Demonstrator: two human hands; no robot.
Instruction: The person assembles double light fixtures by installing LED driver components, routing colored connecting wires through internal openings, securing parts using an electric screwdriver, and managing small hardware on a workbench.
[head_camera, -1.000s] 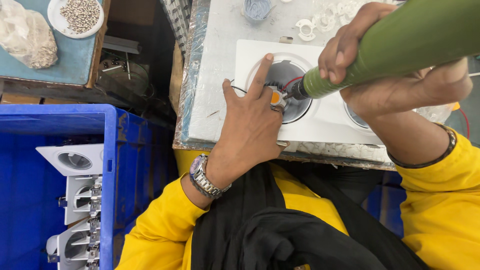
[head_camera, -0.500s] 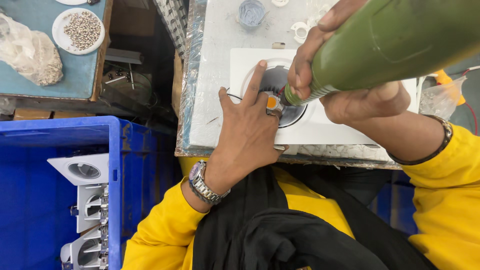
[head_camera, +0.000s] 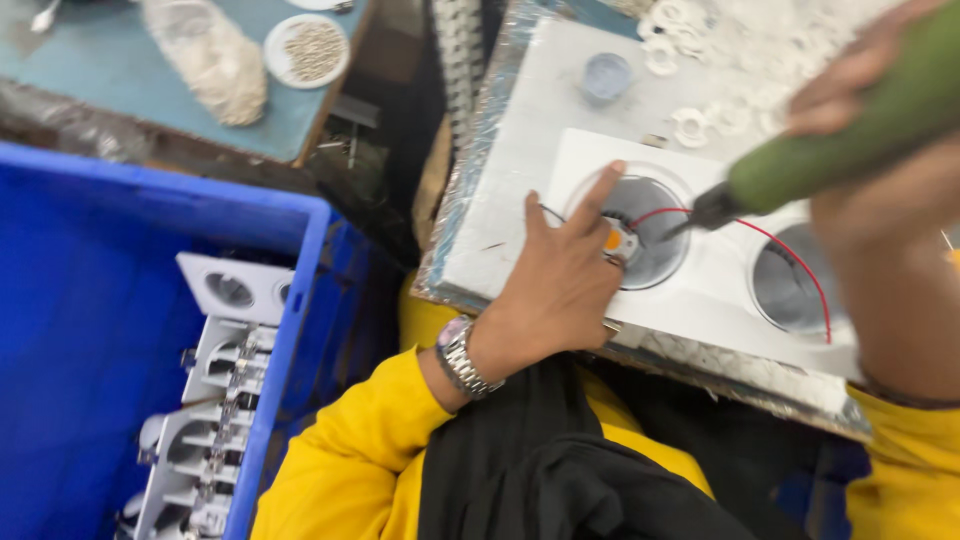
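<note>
A white twin downlight housing lies on the white work board, with two round silver reflector wells. My left hand rests on it, fingers pressing a small orange-and-white LED chip inside the left well. My right hand grips a green electric screwdriver, whose dark tip sits in that well just right of the chip. A red wire runs from the left well over to the right well.
A blue crate at my left holds several white housings. White washers and a small round cup lie on the board's far side. A teal bench holds a dish of small parts and a plastic bag.
The view has swung right and down. The screwdriver has drawn back slightly to the right and lies flatter; my left hand keeps pressing the chip in the left well.
</note>
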